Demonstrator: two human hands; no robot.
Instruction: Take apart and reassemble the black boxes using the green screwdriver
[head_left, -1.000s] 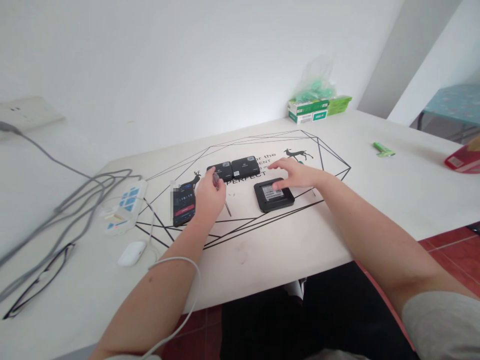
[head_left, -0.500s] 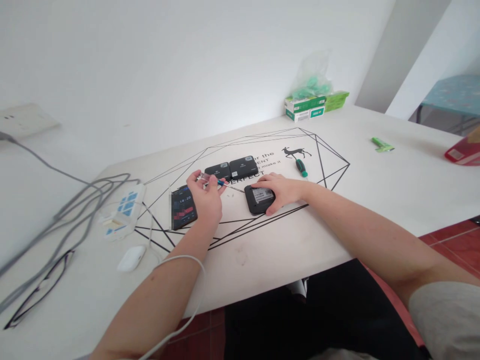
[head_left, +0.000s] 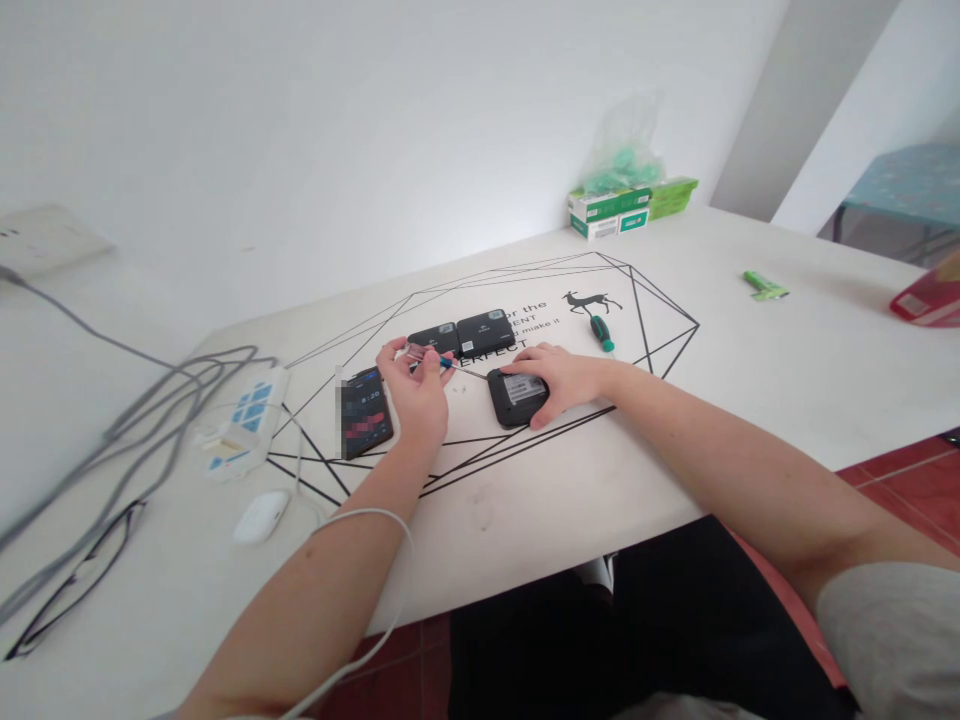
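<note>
My left hand (head_left: 418, 395) is closed round a screwdriver (head_left: 445, 362) with a clear and blue handle. Its thin shaft points right, and the tip reaches the near-left edge of a black rounded device (head_left: 517, 397) with a white label. My right hand (head_left: 562, 385) grips that device from the right, fingers along its far edge and thumb at the near side, holding it on the table. Behind lie two similar black devices, one on the left (head_left: 433, 341) and one on the right (head_left: 486, 332), side by side. A green and black screwdriver (head_left: 601, 333) rests behind my right wrist.
Left of my left hand lies a phone (head_left: 367, 415). Further left are a power strip (head_left: 249, 420), a white earbud case (head_left: 262, 517), grey cables and glasses (head_left: 75, 580). Green-white boxes (head_left: 609, 205) stand against the wall; a green packet (head_left: 765, 286) lies at the right.
My left hand, with the screwdriver, has shifted very slightly right toward the black device. My right hand and the device stay nearly in place.
</note>
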